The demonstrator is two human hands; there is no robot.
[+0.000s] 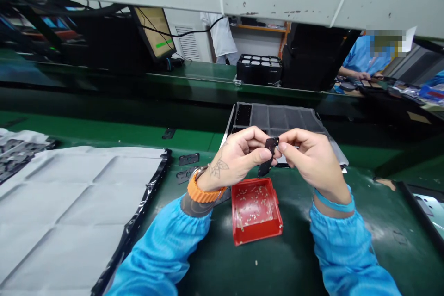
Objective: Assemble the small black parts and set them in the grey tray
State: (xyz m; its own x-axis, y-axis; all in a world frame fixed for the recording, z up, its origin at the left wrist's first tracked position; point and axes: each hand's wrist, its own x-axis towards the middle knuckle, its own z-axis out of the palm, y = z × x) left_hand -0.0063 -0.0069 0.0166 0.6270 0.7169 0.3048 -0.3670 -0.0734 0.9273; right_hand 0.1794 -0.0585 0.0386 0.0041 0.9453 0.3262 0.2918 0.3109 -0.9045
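Observation:
Both my hands are raised over the green bench and pinch one small black flat part (pixel 269 156) between them. My left hand (pixel 236 159), with an orange watch strap at the wrist, grips its lower left side with thumb and fingers. My right hand (pixel 312 159) pinches its upper right end. Directly below the hands sits a small red tray (pixel 274 226) holding several tiny pale pieces. Behind the hands lies a black compartment tray (pixel 277 118) with a grey insert.
A large grey padded sheet (pixel 69 208) with black film edging covers the bench at left. A few loose black parts (pixel 189 159) lie near its corner. A black crate (pixel 259 69) stands on the far conveyor. A person in blue (pixel 360 58) works at back right.

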